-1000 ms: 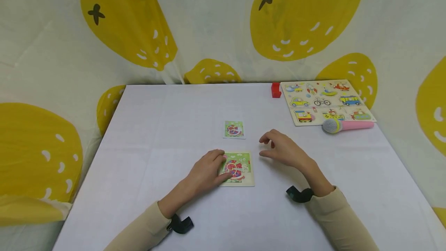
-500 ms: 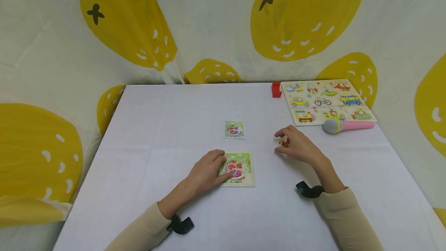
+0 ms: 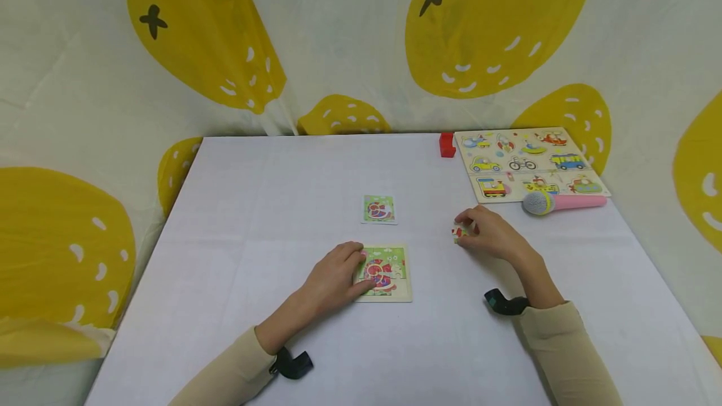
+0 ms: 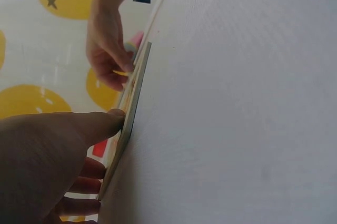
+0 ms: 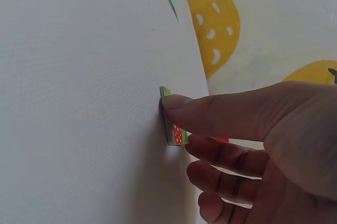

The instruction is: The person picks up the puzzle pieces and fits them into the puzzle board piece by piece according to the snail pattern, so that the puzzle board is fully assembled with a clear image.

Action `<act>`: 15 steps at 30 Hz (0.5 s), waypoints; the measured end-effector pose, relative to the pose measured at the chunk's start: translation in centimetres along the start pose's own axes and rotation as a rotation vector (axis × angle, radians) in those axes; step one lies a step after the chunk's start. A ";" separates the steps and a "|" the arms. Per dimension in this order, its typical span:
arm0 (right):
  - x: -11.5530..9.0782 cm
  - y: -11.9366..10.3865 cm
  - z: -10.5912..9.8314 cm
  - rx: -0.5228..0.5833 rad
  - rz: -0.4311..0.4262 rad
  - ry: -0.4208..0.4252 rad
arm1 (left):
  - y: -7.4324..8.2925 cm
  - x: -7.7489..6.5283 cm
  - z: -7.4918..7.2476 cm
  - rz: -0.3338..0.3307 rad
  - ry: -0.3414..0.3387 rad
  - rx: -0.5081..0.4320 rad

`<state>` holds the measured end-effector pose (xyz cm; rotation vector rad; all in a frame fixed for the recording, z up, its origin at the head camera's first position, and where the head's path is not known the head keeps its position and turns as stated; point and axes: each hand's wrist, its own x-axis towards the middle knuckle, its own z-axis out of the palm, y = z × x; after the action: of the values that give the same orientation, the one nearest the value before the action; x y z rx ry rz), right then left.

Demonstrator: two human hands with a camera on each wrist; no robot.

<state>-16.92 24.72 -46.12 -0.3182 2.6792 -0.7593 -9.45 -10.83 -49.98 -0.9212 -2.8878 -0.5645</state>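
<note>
A small square jigsaw board (image 3: 402, 292) with a snail picture lies on the white table, bare wood showing at its lower right. My left hand (image 3: 329, 275) holds it at the left side, thumb over the lower part and fingers along the upper left edge. In the left wrist view the thumb presses on the tilted-looking board (image 4: 138, 89). To the right, my right hand (image 3: 496, 237) pinches a small puzzle piece (image 3: 458, 232) at the tabletop. Seen from the right wrist, the thumb covers part of that piece (image 5: 178, 135), which has green and red print.
Behind the board lies a card (image 3: 379, 209) with a matching snail picture. A wooden vehicle puzzle (image 3: 502, 174), a pink toy microphone (image 3: 575, 203) and a red block (image 3: 447, 145) lie at the back right. A patterned cloth (image 3: 350, 30) hangs behind the table.
My right hand has moved right, away from the jigsaw board, and its fingers have closed on the puzzle piece. My left hand stays on the board.
</note>
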 end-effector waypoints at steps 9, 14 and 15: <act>0.3 0.3 0.1 0.001 -0.009 -0.021 | 0.0 0.0 0.0 -0.013 -0.010 -0.016; 0.3 0.3 0.1 0.001 -0.017 -0.015 | 0.0 0.0 0.1 -0.017 -0.014 -0.014; 0.3 0.3 0.1 0.000 -0.019 -0.014 | 0.0 0.0 0.1 -0.017 -0.014 -0.012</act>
<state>-17.18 24.84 -46.42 -0.3486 2.6668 -0.7595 -9.46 -10.82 -50.07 -0.9066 -2.9112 -0.5797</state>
